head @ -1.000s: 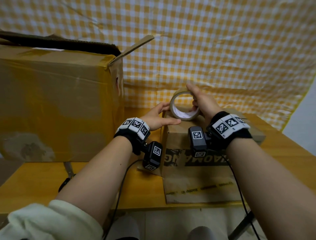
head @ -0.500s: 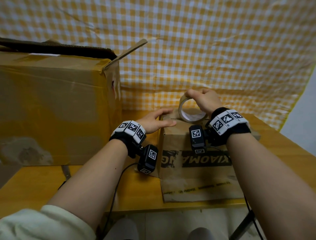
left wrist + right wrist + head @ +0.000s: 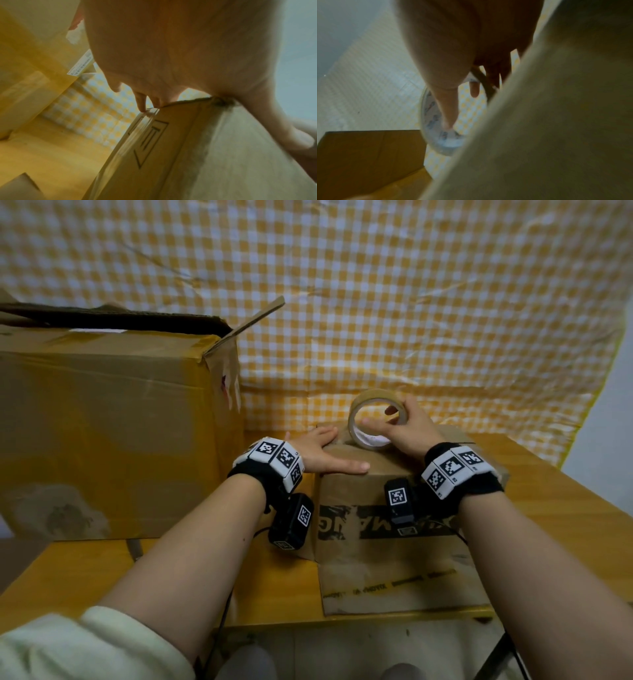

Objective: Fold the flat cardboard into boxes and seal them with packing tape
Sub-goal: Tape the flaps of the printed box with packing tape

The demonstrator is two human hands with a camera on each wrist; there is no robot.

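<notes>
A small brown cardboard box [image 3: 387,529] with black lettering stands on the wooden table [image 3: 102,570]. My left hand [image 3: 325,455] lies flat on the box's top left corner, fingers straight, thumb along the front edge; the left wrist view shows those fingers [image 3: 142,102] on the top edge of the box [image 3: 223,155]. My right hand [image 3: 407,429] grips a roll of packing tape [image 3: 363,405] that stands on edge on the box top, thumb through its core. In the right wrist view the thumb [image 3: 447,108] lies inside the roll [image 3: 429,121]. I cannot see a free tape end.
A large taped cardboard box [image 3: 113,433] with a raised flap fills the table's left side. A yellow checked cloth [image 3: 376,302] hangs behind. A dark handled tool [image 3: 135,549] lies at the big box's foot. The table's front edge runs just below the small box.
My right hand has shifted its hold on the tape roll, thumb now through the core, and the roll sits lower on the box top. The left hand has flattened on the corner.
</notes>
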